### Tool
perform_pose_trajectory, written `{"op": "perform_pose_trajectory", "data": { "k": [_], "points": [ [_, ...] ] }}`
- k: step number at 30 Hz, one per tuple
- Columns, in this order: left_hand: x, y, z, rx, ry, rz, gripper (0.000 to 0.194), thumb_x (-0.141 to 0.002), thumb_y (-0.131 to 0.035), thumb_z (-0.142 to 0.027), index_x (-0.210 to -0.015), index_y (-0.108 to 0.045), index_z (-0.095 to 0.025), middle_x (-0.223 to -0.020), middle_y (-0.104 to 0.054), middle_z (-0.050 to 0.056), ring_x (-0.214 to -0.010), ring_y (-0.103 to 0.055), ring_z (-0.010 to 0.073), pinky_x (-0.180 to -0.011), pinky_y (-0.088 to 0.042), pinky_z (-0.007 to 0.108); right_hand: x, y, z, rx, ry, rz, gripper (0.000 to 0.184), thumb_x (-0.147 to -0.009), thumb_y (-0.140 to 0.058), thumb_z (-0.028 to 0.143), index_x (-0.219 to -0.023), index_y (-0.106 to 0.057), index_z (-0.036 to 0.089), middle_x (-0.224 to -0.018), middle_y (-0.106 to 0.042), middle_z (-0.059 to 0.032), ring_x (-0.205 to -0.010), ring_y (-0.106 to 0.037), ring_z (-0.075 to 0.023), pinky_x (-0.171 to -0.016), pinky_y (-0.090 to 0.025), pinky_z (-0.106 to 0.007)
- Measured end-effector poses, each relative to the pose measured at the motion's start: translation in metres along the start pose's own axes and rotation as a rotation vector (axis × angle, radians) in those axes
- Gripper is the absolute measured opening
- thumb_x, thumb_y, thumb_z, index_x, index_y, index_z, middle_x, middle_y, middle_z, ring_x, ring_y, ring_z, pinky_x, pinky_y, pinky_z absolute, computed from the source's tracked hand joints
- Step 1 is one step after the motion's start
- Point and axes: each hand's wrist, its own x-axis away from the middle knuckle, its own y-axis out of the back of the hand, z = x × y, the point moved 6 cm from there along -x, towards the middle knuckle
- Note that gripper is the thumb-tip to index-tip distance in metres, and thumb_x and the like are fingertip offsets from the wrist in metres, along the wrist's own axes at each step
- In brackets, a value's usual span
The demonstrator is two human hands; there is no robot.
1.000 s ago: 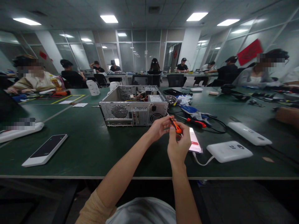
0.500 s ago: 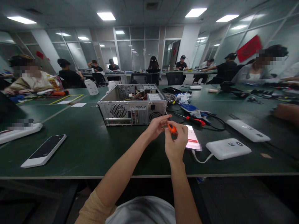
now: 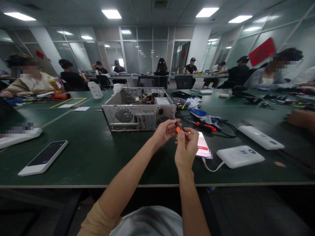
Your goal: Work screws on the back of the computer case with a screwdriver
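A small screwdriver (image 3: 178,129) with an orange and black handle is held between my two hands, its thin shaft pointing up and away. The tip is at the right edge of the metal computer case (image 3: 147,113), near the power supply's back; whether it sits in a screw I cannot make out. My left hand (image 3: 164,132) closes its fingertips around the front of the handle. At the handle's rear end, my right hand (image 3: 185,147) presses its thumb, with its fingers curled beside it. The open-topped case lies on its side, cables and a power supply (image 3: 162,101) inside.
Right of my hands lie a lit phone (image 3: 203,146), a white power bank (image 3: 240,156), a red-black screwdriver (image 3: 206,127) and blue-white gloves (image 3: 200,114). A metal bowl (image 3: 180,104) stands beside the case. A white device (image 3: 44,158) lies left. Other people sit around.
My right hand's fingers have loosened and rolled on the screwdriver handle, showing its end differently. My left hand stays almost in place. The view has shifted slightly.
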Motion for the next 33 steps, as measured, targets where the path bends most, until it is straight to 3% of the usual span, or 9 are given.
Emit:
{"op": "perform_pose_trajectory", "data": {
  "k": [3, 9, 13, 24, 29, 33],
  "points": [
    [-0.002, 0.000, 0.002, -0.002, 0.005, 0.010, 0.019, -0.079, -0.065, -0.023, -0.094, -0.073, -0.015, -0.087, -0.074, 0.007, -0.074, -0.063, 0.0147, -0.073, -0.048, 0.027, 0.001, -0.001, -0.002, -0.009, -0.025, 0.003, 0.036, -0.092, -0.060, 0.052, -0.108, -0.058, 0.021, -0.083, -0.065, -0.0002, -0.069, -0.063, -0.0155, -0.065, -0.052, -0.030],
    [-0.003, 0.000, 0.002, 0.005, 0.007, 0.023, 0.020, -0.079, -0.064, -0.023, -0.095, -0.073, -0.015, -0.094, -0.075, 0.007, -0.077, -0.064, 0.0148, -0.077, -0.048, 0.028, 0.001, 0.004, 0.013, 0.120, 0.129, -0.039, 0.027, -0.092, -0.063, 0.041, -0.110, -0.068, 0.021, -0.106, -0.068, -0.0061, -0.091, -0.064, -0.0182, -0.068, -0.053, -0.028],
    [-0.004, 0.004, 0.003, -0.005, 0.038, -0.008, 0.018, -0.079, -0.066, -0.022, -0.093, -0.074, -0.015, -0.090, -0.074, 0.005, -0.070, -0.061, 0.0114, -0.073, -0.047, 0.025, -0.001, 0.007, 0.017, 0.160, 0.195, -0.051, 0.024, -0.091, -0.064, 0.035, -0.109, -0.073, 0.021, -0.103, -0.064, -0.0070, -0.093, -0.061, -0.0193, -0.066, -0.054, -0.028],
    [-0.006, 0.007, 0.007, -0.118, 0.031, -0.001, 0.023, -0.082, -0.075, -0.033, -0.094, -0.076, -0.013, -0.089, -0.072, 0.005, -0.077, -0.064, 0.0119, -0.072, -0.044, 0.024, 0.001, -0.001, 0.013, 0.263, 0.310, 0.001, 0.018, -0.087, -0.061, 0.021, -0.094, -0.077, 0.023, -0.102, -0.054, -0.0060, -0.093, -0.059, -0.0201, -0.086, -0.053, -0.039],
    [-0.006, 0.004, 0.007, -0.043, 0.072, 0.039, 0.018, -0.089, -0.068, -0.027, -0.096, -0.074, -0.011, -0.081, -0.071, 0.005, -0.070, -0.064, 0.0113, -0.069, -0.048, 0.023, 0.001, 0.000, 0.017, 0.272, 0.297, 0.003, 0.027, -0.087, -0.063, 0.027, -0.112, -0.071, 0.024, -0.104, -0.058, -0.0064, -0.097, -0.058, -0.0215, -0.086, -0.053, -0.039],
    [-0.004, 0.003, 0.007, -0.038, 0.089, 0.039, 0.021, -0.093, -0.062, -0.025, -0.103, -0.074, -0.011, -0.095, -0.076, 0.010, -0.080, -0.068, 0.0157, -0.078, -0.053, 0.028, 0.000, 0.005, 0.013, 0.181, 0.175, -0.057, 0.040, -0.089, -0.064, 0.046, -0.122, -0.061, 0.022, -0.107, -0.062, -0.0073, -0.095, -0.060, -0.0213, -0.077, -0.053, -0.036]
  ]
}}
